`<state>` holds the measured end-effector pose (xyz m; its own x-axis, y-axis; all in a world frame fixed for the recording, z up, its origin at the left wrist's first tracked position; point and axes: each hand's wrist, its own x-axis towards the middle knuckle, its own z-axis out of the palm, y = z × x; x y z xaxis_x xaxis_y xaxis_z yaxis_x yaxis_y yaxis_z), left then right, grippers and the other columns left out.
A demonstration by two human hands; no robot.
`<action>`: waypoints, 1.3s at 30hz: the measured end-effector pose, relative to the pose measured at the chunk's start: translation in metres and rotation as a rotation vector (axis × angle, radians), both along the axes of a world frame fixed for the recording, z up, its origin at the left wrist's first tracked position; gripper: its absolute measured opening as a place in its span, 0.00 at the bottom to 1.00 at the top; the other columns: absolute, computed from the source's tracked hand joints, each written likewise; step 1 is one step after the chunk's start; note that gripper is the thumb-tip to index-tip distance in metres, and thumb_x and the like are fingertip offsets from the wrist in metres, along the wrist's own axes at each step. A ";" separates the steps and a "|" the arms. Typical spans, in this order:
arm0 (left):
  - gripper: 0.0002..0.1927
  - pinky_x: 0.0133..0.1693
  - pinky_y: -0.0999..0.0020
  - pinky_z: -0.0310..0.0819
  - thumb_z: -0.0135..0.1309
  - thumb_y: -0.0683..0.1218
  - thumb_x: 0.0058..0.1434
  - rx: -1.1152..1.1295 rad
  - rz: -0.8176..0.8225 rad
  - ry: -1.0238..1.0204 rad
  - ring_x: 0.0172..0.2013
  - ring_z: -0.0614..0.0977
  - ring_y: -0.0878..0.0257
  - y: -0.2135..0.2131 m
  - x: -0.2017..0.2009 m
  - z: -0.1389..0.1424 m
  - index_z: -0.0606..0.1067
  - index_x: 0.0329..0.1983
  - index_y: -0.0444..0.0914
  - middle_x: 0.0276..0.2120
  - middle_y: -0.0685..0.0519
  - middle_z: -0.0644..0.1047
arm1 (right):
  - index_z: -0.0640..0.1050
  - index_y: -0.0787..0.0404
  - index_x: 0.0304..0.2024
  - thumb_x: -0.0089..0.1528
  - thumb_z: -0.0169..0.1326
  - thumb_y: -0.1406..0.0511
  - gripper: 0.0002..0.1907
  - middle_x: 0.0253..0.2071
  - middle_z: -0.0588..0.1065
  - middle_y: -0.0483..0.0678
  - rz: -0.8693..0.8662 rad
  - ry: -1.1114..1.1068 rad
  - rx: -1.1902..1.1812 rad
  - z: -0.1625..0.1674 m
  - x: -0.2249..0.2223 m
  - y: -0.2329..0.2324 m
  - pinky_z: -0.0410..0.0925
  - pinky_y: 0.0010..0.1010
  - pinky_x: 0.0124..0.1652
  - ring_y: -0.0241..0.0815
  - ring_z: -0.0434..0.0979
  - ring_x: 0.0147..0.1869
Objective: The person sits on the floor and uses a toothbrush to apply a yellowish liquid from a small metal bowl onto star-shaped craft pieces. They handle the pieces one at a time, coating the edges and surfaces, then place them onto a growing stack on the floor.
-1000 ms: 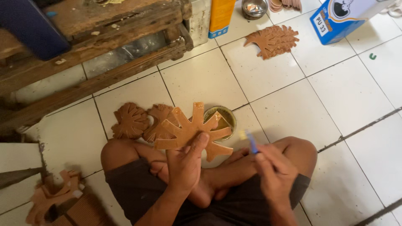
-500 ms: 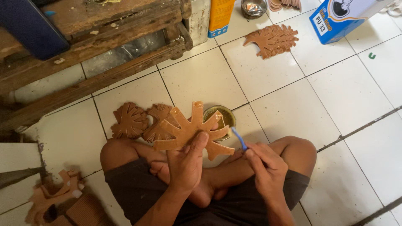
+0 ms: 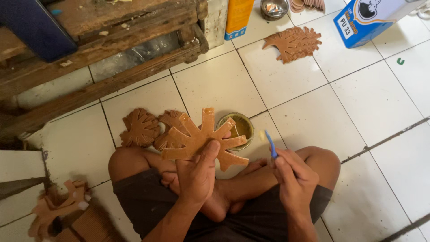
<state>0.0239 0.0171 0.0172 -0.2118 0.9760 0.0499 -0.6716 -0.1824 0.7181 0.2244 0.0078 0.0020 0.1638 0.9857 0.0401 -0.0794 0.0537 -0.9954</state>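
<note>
Seated cross-legged on a white tiled floor (image 3: 313,112), we hold a brown leaf-shaped cutout (image 3: 201,141) up over our knees, the left hand (image 3: 197,175) clenched on its lower edge with the thumb pressed flat on its glossy face. The right hand (image 3: 293,179) pinches a thin blue-handled brush (image 3: 270,144) between its fingers (image 3: 280,163), tip raised, just to the right of the cutout and not touching it. By our judgement this is the coating step: the cutout's face looks wet, and the brush sits between one stroke and another; the next stroke would call for a steady tilt of the piece and a light hand along its narrow lobes. Just beyond the left fingers, partly hidden by the cutout, stands a small round tin (image 3: 239,127) holding a yellowish liquid, glue or varnish as far as we can tell. Left of those fingers two more leaf cutouts (image 3: 141,127) lie flat on the tiles. Well beyond the right hand rest another fan-like leaf piece (image 3: 293,42), a blue and white carton (image 3: 376,20), a tall orange container (image 3: 238,15) and a small metal bowl (image 3: 274,8) whose contents we cannot make out. A rough wooden frame (image 3: 103,67) fills the far left.
</note>
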 end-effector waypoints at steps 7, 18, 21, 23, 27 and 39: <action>0.15 0.61 0.58 0.72 0.52 0.35 0.70 0.024 0.001 0.007 0.53 0.81 0.55 -0.002 0.003 0.000 0.72 0.58 0.25 0.51 0.39 0.80 | 0.80 0.73 0.51 0.67 0.53 0.69 0.14 0.31 0.74 0.46 -0.098 -0.197 -0.082 -0.014 -0.006 0.023 0.61 0.20 0.27 0.29 0.67 0.28; 0.17 0.55 0.63 0.72 0.55 0.36 0.66 -0.150 0.006 -0.062 0.50 0.81 0.58 -0.004 0.010 -0.010 0.73 0.57 0.27 0.49 0.43 0.80 | 0.82 0.70 0.41 0.59 0.61 0.72 0.08 0.30 0.74 0.41 0.007 0.019 -0.143 -0.064 -0.017 -0.016 0.60 0.20 0.31 0.27 0.66 0.30; 0.17 0.53 0.66 0.74 0.57 0.37 0.63 -0.288 -0.041 0.133 0.48 0.81 0.61 -0.011 0.004 -0.018 0.74 0.55 0.28 0.47 0.46 0.81 | 0.81 0.70 0.38 0.60 0.63 0.73 0.06 0.32 0.75 0.42 0.086 -0.068 -0.081 -0.050 -0.020 -0.017 0.62 0.22 0.34 0.29 0.69 0.33; 0.15 0.52 0.67 0.76 0.59 0.37 0.62 -0.329 -0.076 0.247 0.47 0.82 0.62 -0.010 -0.007 -0.025 0.76 0.52 0.27 0.46 0.46 0.81 | 0.81 0.69 0.42 0.59 0.59 0.73 0.09 0.36 0.80 0.43 0.109 -0.120 -0.029 -0.032 -0.011 -0.005 0.71 0.24 0.40 0.32 0.77 0.38; 0.13 0.51 0.67 0.78 0.59 0.38 0.63 -0.285 -0.139 0.229 0.46 0.83 0.63 -0.015 -0.024 -0.032 0.79 0.49 0.26 0.45 0.46 0.83 | 0.79 0.71 0.52 0.66 0.53 0.72 0.13 0.38 0.76 0.46 0.185 -0.389 0.242 0.006 0.004 0.011 0.65 0.25 0.38 0.34 0.72 0.39; 0.11 0.49 0.66 0.77 0.53 0.39 0.68 -0.252 -0.034 -0.037 0.46 0.81 0.63 -0.009 -0.040 -0.032 0.75 0.51 0.28 0.47 0.48 0.80 | 0.82 0.60 0.49 0.65 0.55 0.65 0.12 0.36 0.78 0.55 0.292 -0.865 0.053 -0.091 0.012 0.083 0.71 0.38 0.35 0.50 0.80 0.36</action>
<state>-0.0163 0.0085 -0.0151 -0.1757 0.9633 -0.2030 -0.7012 0.0223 0.7126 0.2366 0.0905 -0.0889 -0.2000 0.9766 0.0789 0.6753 0.1957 -0.7111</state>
